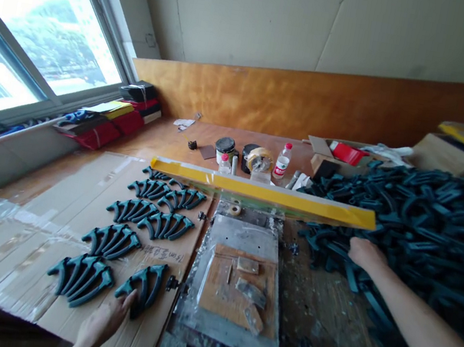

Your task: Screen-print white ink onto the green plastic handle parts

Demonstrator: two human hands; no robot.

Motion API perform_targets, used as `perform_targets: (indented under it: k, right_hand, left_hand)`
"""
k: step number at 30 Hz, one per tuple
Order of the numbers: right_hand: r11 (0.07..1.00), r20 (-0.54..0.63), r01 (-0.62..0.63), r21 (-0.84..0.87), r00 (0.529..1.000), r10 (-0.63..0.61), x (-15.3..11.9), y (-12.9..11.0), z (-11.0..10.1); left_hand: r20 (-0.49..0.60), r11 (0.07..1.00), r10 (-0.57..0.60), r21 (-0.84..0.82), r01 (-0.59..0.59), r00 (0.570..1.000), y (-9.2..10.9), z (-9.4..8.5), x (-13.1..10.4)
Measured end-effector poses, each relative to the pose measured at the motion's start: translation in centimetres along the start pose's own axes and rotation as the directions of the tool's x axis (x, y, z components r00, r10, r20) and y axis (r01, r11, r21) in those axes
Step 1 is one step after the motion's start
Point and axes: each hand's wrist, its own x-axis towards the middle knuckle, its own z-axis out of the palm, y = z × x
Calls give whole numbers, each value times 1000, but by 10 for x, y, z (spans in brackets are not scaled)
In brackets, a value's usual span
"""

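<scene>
On the cardboard, my left hand (pixel 110 315) has its fingers closed at the near end of a small fanned row of dark green curved parts (pixel 142 289). Each part has a short crosspiece at one end; their exact kind is unclear. A fuller row (pixel 80 281) lies just left of it, and several more rows, such as one farther back (pixel 112 241), stretch away along the sheet. Far to the right, my right hand (pixel 366 256) is closed at the left edge of a big heap of the same parts (pixel 426 214). Its fingertips are hidden among them.
Between my hands lies a metal plate (pixel 220 237) with a wooden board (pixel 214 299) and small blocks. A yellow-edged bar (pixel 264 195) spans behind it. Farther back stand a tape roll (pixel 260 160), a red-capped bottle (pixel 282 160) and a jar (pixel 224 148). Cardboard (pixel 39 223) covers the left side.
</scene>
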Motion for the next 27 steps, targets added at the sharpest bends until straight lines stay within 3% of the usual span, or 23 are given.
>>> perform_targets:
  k: [1, 3, 5, 6, 8, 10, 12, 15, 19, 22, 25, 27]
  right_hand:
    - [1000, 17, -7, -21, 1000, 8, -5, 5, -4]
    - [1000, 41, -23, 11, 999, 23, -20, 11, -8]
    - [958, 62, -78, 275, 996, 64, -43, 6, -7]
    - [872, 85, -96, 481, 994, 63, -59, -2, -4]
    - [549, 128, -93, 831, 991, -25, -95, -33, 5]
    - [292, 132, -66, 954, 968, -212, -135, -76, 17]
    - [199, 115, -41, 979, 917, -381, -171, -122, 31]
    - [227, 7, 125, 966, 863, -506, -206, -175, 50]
    - [327, -225, 456, 828, 804, -551, -215, -199, 67]
    - [323, -329, 594, 736, 732, -596, -208, -197, 76]
    - [286, -361, 676, 679, 647, -672, -203, -191, 83]
    - [294, -372, 716, 633, 614, -696, -202, -189, 88]
  left_hand:
    - [-35, 1000, 3, 15, -3, 999, -1, -8, -2]
    - [-182, 990, -26, -142, 0, 983, 1, -29, -4]
    - [-312, 923, -87, -383, -41, 946, 11, -56, 0]
    - [-350, 873, -111, -481, -76, 930, 20, -70, 3]
    - [-406, 754, -123, -632, -181, 905, 43, -100, 9]
    - [-482, 565, -109, -750, -345, 870, 72, -133, 13]
    - [-564, 332, -103, -796, -507, 819, 103, -167, 12]
    - [-646, 84, -138, -763, -641, 751, 141, -214, 3]
    - [-711, -110, -227, -661, -743, 666, 167, -255, -10]
    - [-729, -161, -237, -623, -766, 643, 175, -267, -16]
    - [-725, -199, -235, -616, -762, 647, 179, -269, -20]
    - [-721, -211, -227, -619, -756, 654, 180, -269, -21]
